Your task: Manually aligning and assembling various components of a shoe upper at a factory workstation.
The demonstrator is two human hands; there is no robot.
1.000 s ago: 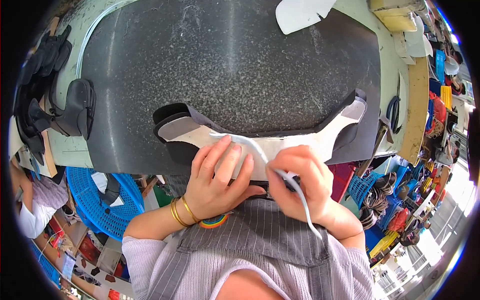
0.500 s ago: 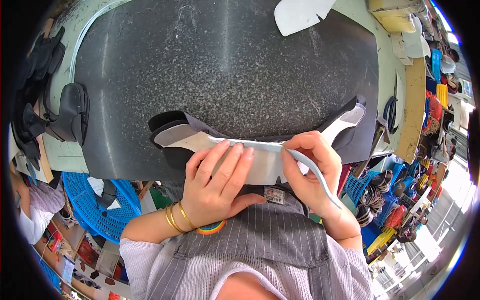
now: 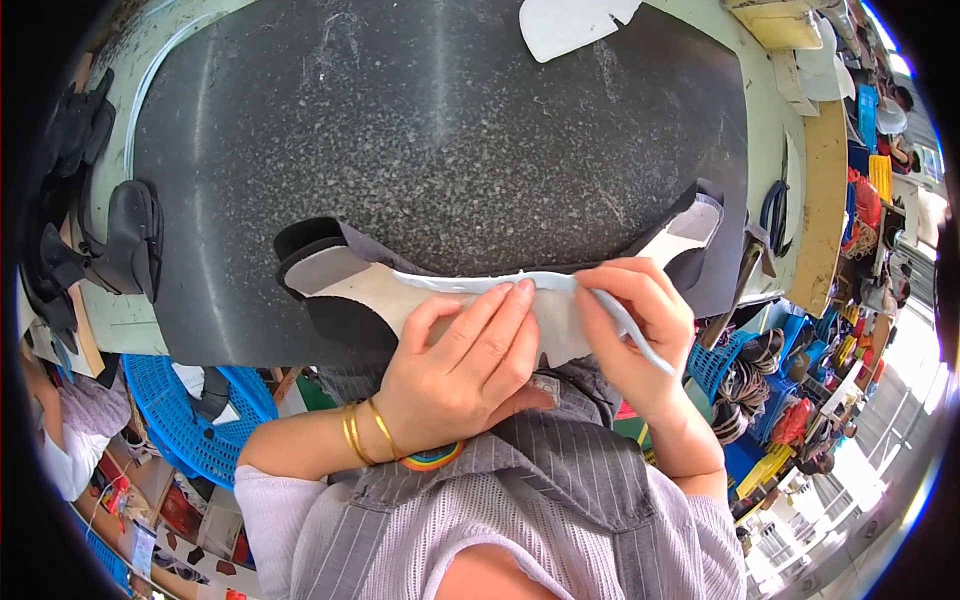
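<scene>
Along the upper edge of a curved shoe-upper piece (image 3: 370,280), cream-white and grey over black layers, runs a narrow pale blue strip (image 3: 440,285). My left hand (image 3: 465,350) lies on the piece, fingers stretched out, with its fingertips pressing just below the strip near its middle. Close beside it, my right hand (image 3: 640,330) pinches the strip between thumb and forefinger. The strip's loose end curls down across the right palm. Black lobes of the piece spread out at the left, and its narrower right arm (image 3: 680,235) reaches up behind my right hand.
A worn black mat (image 3: 420,180) covers most of the pale green table. At its far edge rests a white cut-out sheet (image 3: 570,28). Black shoe uppers (image 3: 130,235) stand at the left. Below the table edge is a blue plastic basket (image 3: 190,440); crowded shelves line the right.
My left fingertips have slid right along the strip, closer to my right hand. The strip's loose tail looks shorter. The whole view has shifted slightly.
</scene>
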